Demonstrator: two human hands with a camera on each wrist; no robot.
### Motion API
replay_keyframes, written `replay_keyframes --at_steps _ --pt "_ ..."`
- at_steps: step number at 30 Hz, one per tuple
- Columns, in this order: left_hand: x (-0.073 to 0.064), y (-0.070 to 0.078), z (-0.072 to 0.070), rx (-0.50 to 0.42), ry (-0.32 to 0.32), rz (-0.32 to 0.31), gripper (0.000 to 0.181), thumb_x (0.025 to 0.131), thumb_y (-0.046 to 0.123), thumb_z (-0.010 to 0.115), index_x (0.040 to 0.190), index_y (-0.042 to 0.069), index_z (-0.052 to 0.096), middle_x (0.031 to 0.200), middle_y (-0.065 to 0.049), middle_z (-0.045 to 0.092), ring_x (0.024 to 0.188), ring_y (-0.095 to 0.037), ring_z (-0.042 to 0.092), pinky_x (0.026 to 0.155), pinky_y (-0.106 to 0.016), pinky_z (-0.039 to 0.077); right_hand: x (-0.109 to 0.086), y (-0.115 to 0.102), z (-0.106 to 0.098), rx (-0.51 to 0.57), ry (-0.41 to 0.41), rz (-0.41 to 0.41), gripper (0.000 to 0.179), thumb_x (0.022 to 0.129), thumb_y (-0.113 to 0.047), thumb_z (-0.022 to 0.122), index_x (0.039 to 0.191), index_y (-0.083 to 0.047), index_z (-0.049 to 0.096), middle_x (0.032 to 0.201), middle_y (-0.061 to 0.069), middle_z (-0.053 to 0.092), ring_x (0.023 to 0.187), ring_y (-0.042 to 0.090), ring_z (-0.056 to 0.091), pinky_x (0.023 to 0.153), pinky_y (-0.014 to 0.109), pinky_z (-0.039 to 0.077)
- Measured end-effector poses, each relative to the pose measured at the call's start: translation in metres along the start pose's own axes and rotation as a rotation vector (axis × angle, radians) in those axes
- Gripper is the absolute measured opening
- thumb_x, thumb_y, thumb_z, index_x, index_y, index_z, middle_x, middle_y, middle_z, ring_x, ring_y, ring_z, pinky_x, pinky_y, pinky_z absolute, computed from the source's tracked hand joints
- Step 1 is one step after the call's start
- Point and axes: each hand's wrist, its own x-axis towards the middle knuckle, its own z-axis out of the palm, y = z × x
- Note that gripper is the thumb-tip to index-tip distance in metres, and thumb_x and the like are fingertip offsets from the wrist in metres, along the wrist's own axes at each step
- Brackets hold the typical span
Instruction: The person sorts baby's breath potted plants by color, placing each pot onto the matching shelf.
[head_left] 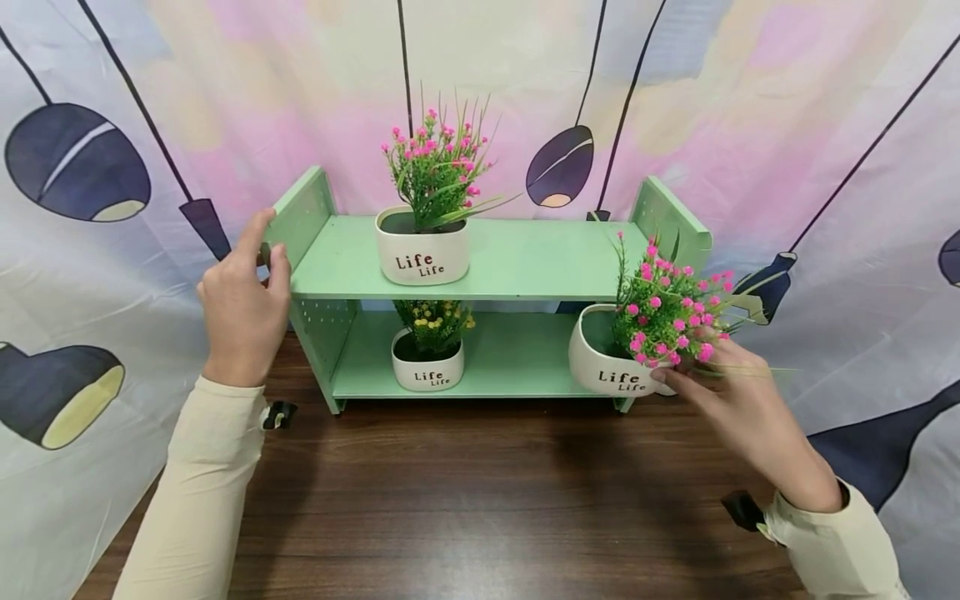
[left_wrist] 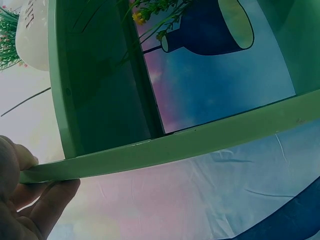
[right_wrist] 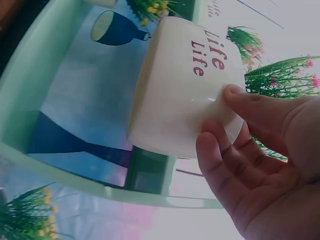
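A two-tier light-green shelf [head_left: 525, 283] stands on the brown wooden surface. My left hand [head_left: 243, 304] is at its left side; in the left wrist view thumb and fingers pinch the edge of the side panel [left_wrist: 130, 155]. With my right hand [head_left: 738, 400] I grip a white "Life Life" flowerpot [head_left: 607, 367] by its right end, off the shelf in front of the right side. Pink artificial flowers [head_left: 667, 317] fill it and partly hide my fingers. Thumb and fingertips press on the pot wall [right_wrist: 185, 95] in the right wrist view.
A similar white pot [head_left: 423, 254] with pink flowers stands on the upper tier, left of middle. Below it, a smaller white pot [head_left: 429, 371] with yellow flowers sits on the lower tier. A patterned curtain [head_left: 480, 50] hangs behind. Yellow flowers [right_wrist: 30, 215] show beyond the shelf's side.
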Motion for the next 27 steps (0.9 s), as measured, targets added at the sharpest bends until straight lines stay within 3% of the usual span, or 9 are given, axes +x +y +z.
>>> replay_keyframes --at_steps 4,12,19,22,27 --pt "0.001 0.0 0.0 0.0 -0.002 -0.004 0.039 0.107 0.013 0.06 0.145 0.015 0.064 0.099 -0.021 0.078 0.058 -0.035 0.048 0.065 -0.046 0.028 0.014 -0.004 -0.004 0.057 0.003 0.017 0.033 0.083 0.006 0.086 0.112 -0.004 0.075 0.105 0.009 0.072 0.093 -0.017 0.059 0.08 0.003 0.048" --pt "0.0 -0.002 0.001 0.007 -0.003 0.0 0.039 0.106 0.012 0.06 0.145 0.014 0.064 0.096 -0.021 0.078 0.054 -0.025 0.037 0.062 -0.046 0.027 0.046 -0.012 -0.016 0.0 0.008 -0.048 0.023 0.084 0.005 0.085 0.103 -0.005 0.079 0.089 0.005 0.074 0.084 -0.009 0.06 0.071 0.007 0.046" --pt "0.001 -0.001 0.0 -0.001 -0.003 -0.001 0.039 0.107 0.013 0.06 0.146 0.014 0.063 0.1 -0.021 0.078 0.057 -0.033 0.046 0.064 -0.046 0.028 0.069 -0.027 -0.026 0.013 -0.017 -0.004 0.02 0.091 -0.002 0.082 0.11 -0.006 0.078 0.103 0.007 0.074 0.092 -0.008 0.058 0.078 0.007 0.044" --pt "0.001 0.0 -0.001 -0.002 0.001 0.004 0.039 0.106 0.012 0.06 0.145 0.014 0.063 0.099 -0.021 0.078 0.057 -0.033 0.047 0.063 -0.047 0.029 0.079 -0.029 -0.026 0.008 -0.024 0.019 0.017 0.093 -0.007 0.081 0.11 -0.009 0.078 0.101 0.006 0.072 0.089 -0.002 0.063 0.073 0.01 0.044" --pt "0.0 0.0 0.0 0.008 0.003 0.015 0.039 0.106 0.012 0.06 0.145 0.015 0.063 0.094 -0.02 0.077 0.055 -0.03 0.044 0.06 -0.046 0.028 0.095 -0.025 -0.02 0.013 -0.053 0.051 0.016 0.097 -0.013 0.079 0.111 -0.007 0.076 0.101 0.011 0.071 0.089 0.024 0.071 0.071 0.014 0.045"
